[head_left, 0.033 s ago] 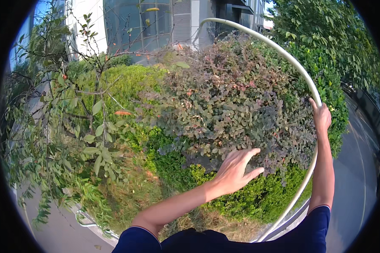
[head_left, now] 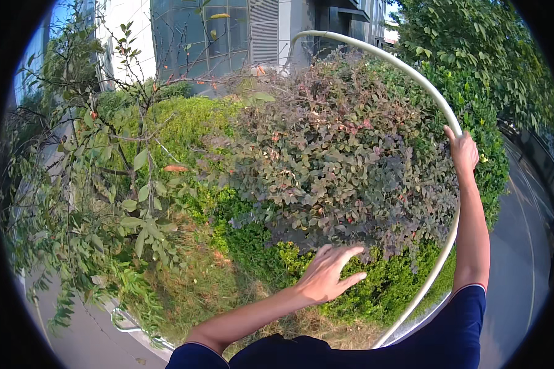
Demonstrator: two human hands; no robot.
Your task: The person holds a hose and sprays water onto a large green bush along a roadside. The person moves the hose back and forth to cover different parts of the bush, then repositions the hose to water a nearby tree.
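My right hand is closed around a pale cream hose at the right side. From my grip the hose arches up and leftward over a purple-leaved bush, its far end bending down in front of the building. The rest of the hose runs down past my right forearm to the lower edge. My left hand hangs open in the air before the bush, thumb and fingers apart, holding nothing. Whether water leaves the hose's far end, I cannot make out.
A thin-branched tree with sparse leaves stands close on the left. Low green shrubs and dry grass lie below the bush. Paved road runs along the right. A building rises behind.
My left hand has dropped lower and a little to the left, still open. My right hand has risen slightly and shifted left with the hose in its grip.
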